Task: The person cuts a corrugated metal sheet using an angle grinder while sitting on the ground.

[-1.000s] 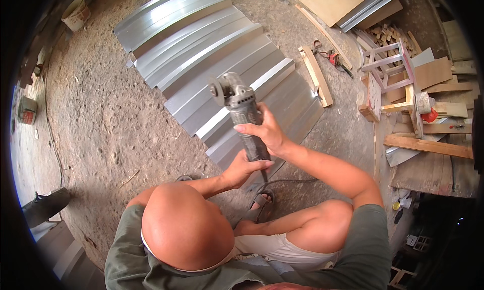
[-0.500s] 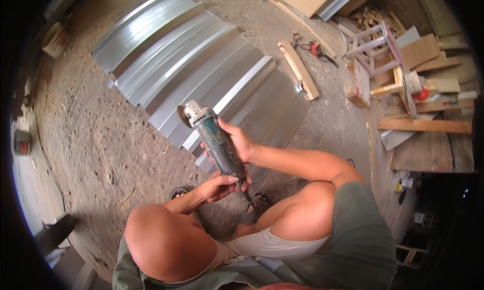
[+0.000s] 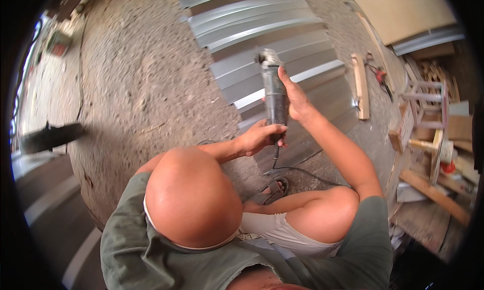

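Observation:
Both of my hands hold an angle grinder [image 3: 275, 94], its silver head and disc pointing away from me. My left hand [image 3: 262, 138] is closed round the rear end, near where the cord leaves. Along the right side of the body lies my right hand [image 3: 297, 101], gripping it with the thumb up by the head; its other fingers are mostly hidden behind the tool. The grinder is held above ribbed metal sheets [image 3: 262, 43] lying on the ground, apart from them. A black cord [image 3: 307, 173] runs from the tool toward the right.
Right of the sheets lie a wooden batten [image 3: 361, 86] and a red-and-black tool [image 3: 379, 76]. Farther right stand a small pinkish stool frame [image 3: 426, 101] and scrap boards [image 3: 433, 194]. A dark tyre-like object [image 3: 50, 138] and a bucket [image 3: 59, 42] are at the left. Rough ground [image 3: 146, 78] lies between.
My view has turned, so the sheets and wood sit farther right. The grinder, still in both hands, is farther from my body and more upright in the picture; its disc appears more edge-on.

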Tool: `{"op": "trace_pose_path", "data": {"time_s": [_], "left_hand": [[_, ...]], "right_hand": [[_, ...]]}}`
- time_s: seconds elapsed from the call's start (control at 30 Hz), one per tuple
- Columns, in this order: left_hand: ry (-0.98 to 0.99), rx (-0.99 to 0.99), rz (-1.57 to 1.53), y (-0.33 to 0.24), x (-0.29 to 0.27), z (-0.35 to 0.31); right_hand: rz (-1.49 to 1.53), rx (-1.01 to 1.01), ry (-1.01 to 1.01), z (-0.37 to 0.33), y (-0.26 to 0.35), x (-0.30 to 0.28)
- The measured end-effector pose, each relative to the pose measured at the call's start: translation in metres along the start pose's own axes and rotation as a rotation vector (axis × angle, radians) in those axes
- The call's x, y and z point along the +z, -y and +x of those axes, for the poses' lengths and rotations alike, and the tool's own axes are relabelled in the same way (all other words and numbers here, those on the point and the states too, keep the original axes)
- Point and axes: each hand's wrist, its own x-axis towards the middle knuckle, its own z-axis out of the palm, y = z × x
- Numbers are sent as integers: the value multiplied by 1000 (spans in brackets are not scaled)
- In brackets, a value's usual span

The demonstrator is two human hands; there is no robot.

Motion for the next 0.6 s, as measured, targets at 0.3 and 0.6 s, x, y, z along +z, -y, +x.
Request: {"op": "trace_pose_path", "data": {"time_s": [0.3,0.6], "left_hand": [[349,-504,1071,-43,-52,-46],[-849,276,898,-117,-213,-56]], "right_hand": [[-364,145,34,-44,-4,10],[-442,289,118,-52,-29,-7]]}}
